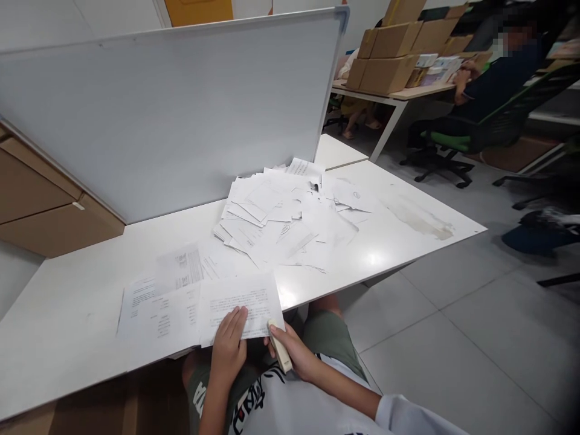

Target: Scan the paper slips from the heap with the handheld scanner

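My right hand is closed round a cream-coloured stapler, whose front end meets the near right corner of a printed sheet. On that same sheet lies my left hand, its fingers stretched out flat over the text; its thumb is partly hidden. The sheet reaches past the table's front edge above my lap. Further printed papers lie to its left, overlapping one another. Beyond them, a large loose heap of papers spreads across the table, some with torn edges.
A whiteboard stands upright along the back of the white table. Brown cardboard boxes are at the left. Another table with stacked boxes stands back right, where a person sits on a wheeled chair.
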Motion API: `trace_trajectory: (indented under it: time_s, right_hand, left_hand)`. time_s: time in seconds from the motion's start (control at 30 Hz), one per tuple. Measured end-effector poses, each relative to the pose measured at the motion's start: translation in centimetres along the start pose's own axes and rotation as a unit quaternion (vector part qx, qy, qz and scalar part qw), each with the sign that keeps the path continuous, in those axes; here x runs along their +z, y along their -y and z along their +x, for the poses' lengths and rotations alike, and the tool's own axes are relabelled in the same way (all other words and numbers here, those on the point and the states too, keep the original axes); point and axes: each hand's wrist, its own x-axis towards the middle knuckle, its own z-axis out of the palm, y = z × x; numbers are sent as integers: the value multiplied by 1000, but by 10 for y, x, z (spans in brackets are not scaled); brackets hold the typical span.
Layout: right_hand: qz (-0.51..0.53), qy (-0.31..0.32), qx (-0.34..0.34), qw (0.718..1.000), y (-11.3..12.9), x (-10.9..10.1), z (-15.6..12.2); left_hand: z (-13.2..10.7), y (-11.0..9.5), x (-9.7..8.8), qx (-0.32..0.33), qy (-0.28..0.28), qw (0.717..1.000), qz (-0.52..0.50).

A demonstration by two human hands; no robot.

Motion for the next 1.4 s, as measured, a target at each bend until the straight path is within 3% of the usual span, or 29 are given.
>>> trace_trajectory:
  time_s: [0.6, 1.4]
  right_hand:
    - [40, -25, -57, 997, 2, -27, 1]
    - [20, -15, -47, 999, 7, -25, 0]
  left_hand:
    - [5, 0, 5, -19, -53, 998, -12]
    - [1, -2, 10, -8, -71, 997, 22]
